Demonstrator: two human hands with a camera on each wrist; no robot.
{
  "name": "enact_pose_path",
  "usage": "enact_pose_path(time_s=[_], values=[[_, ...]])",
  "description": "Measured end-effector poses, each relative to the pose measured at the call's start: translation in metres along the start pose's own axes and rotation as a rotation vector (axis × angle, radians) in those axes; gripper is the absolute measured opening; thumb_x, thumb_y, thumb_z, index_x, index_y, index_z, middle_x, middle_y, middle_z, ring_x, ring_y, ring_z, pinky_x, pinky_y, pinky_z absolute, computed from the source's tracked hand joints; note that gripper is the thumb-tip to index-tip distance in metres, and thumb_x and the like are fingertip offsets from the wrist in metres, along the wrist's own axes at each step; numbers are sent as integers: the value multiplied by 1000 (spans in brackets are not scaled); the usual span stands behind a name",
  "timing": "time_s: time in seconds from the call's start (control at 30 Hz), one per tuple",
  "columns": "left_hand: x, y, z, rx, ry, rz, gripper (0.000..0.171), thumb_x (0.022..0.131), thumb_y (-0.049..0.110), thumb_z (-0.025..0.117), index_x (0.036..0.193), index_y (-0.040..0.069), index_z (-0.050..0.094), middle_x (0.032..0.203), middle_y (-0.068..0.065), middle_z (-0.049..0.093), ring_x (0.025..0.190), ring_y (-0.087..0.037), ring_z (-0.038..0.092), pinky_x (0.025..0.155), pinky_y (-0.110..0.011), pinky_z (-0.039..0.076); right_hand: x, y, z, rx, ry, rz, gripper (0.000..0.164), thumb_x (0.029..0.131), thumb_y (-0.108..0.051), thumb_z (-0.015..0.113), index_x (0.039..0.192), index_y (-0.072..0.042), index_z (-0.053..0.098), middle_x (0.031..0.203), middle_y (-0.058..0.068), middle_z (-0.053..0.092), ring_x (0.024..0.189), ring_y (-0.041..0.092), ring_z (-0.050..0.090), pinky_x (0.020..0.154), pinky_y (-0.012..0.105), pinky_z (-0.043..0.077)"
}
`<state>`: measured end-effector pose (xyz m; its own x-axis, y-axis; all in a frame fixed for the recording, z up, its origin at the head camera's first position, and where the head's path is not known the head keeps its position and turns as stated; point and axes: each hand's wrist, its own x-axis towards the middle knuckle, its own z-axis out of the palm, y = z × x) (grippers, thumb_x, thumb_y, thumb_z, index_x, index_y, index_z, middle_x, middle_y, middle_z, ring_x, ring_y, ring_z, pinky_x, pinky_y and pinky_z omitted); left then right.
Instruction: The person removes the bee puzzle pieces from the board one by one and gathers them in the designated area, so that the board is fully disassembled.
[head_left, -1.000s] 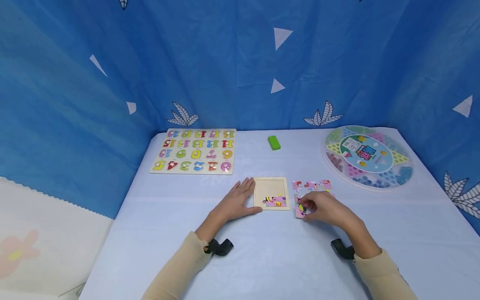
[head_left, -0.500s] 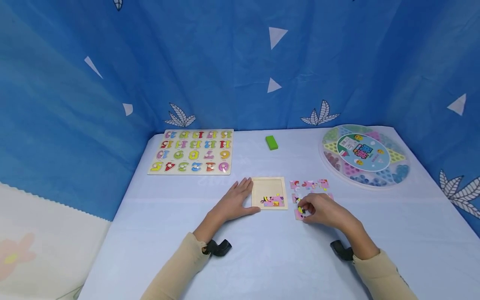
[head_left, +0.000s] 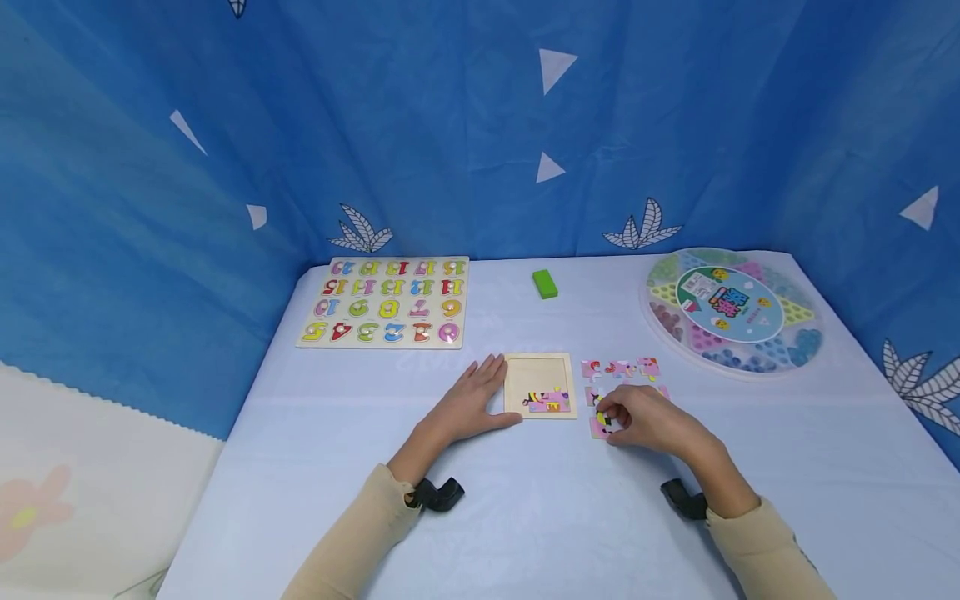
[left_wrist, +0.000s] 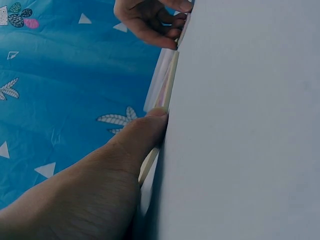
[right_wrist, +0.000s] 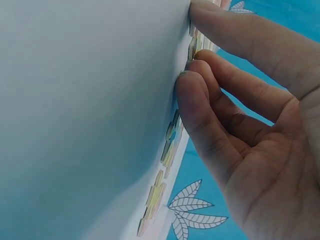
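Note:
In the head view my left hand (head_left: 467, 406) rests with straight fingers against the left side of a small square wooden puzzle tray (head_left: 534, 373). Its thumb touches the near left corner; in the left wrist view the thumb (left_wrist: 142, 132) lies on the tray's edge. Joined pink puzzle pieces (head_left: 550, 402) with a bee picture lie along the tray's near side. Right of the tray, my right hand (head_left: 651, 418) pinches a pink, yellow and black jigsaw piece (head_left: 599, 427) at the table between thumb and fingers. The hand partly covers the loose pieces (head_left: 619, 368) behind it.
A number puzzle board (head_left: 384, 302) lies at the back left. At the back middle is a green block (head_left: 545, 284). A round clear box (head_left: 731, 312) of coloured beads stands at the back right. Blue patterned cloth (head_left: 420, 125) hangs behind the white table (head_left: 525, 517).
The head view shifts slightly. Both hands keep nearly the same places, the left at the tray, the right on the jigsaw piece. The pieces stay as they were.

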<state>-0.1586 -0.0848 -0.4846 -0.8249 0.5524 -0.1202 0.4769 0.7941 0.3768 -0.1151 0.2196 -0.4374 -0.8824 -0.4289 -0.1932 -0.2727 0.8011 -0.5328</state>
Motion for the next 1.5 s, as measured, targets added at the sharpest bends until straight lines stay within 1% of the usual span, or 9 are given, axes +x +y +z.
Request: enact_pose_path(time_s=[0.33,0.57,0.7,0.9,1.03,1.07,1.17,1.37,1.5], values=[[0,1,-1,-5,5,2,97,87,65,56,155,7,19,165,-5,14,154,-18,8,126,-38,10,4,-5,-3,-7,-9,32,37,72,-12,85,104,-2,70,82,-2,61,74,11,51,63,22,48],[-1,1,-1,-14,12,2,97,87,64,57,155,6,19,165,-5,15,154,-18,9,126,-39,10,20,-14,-1,17,-17,34,35,73,-11,83,105,-3,70,81,-1,59,74,13,50,64,23,46],[-1,0,0,-8,12,2,97,87,65,57,155,6,20,165,-5,15,154,-19,10,126,-39,11,30,-23,1,26,-20,29,35,74,-12,84,105,-5,71,82,0,59,74,13,50,64,23,46],[-1,1,-1,4,7,-13,97,87,65,57,155,7,20,165,-5,15,154,-19,10,126,-39,11,49,-44,0,-2,-33,-2,39,74,-15,84,109,-6,70,85,1,60,76,14,50,67,24,46],[0,2,0,-1,-2,-20,97,87,65,56,155,7,19,165,-5,14,154,-19,9,126,-39,10,63,-54,3,-8,-51,-41,40,74,-14,85,109,-5,69,86,1,61,75,12,51,67,23,47],[0,1,0,0,-3,-19,97,87,66,56,156,7,19,165,-5,14,154,-19,9,126,-39,11,65,-55,4,-14,-55,-56,40,74,-13,85,109,-5,69,87,2,62,75,12,51,67,22,47],[1,1,2,4,-7,-20,98,87,66,55,156,8,18,165,-5,13,154,-19,8,126,-39,11,72,-58,8,-25,-69,-63,39,73,-13,85,108,-4,69,86,1,61,75,13,51,68,23,47],[1,1,3,9,-4,-21,97,87,66,56,156,8,19,165,-4,14,154,-18,9,126,-39,11,78,-59,16,-108,-64,-44,39,73,-15,86,106,-6,70,86,-1,61,79,14,49,72,27,45],[0,1,2,8,-6,-22,97,87,66,56,156,9,18,165,-4,14,154,-18,9,126,-39,11,78,-60,16,-119,-60,-38,33,73,-16,86,101,-7,70,84,-1,61,77,14,49,70,27,45]])
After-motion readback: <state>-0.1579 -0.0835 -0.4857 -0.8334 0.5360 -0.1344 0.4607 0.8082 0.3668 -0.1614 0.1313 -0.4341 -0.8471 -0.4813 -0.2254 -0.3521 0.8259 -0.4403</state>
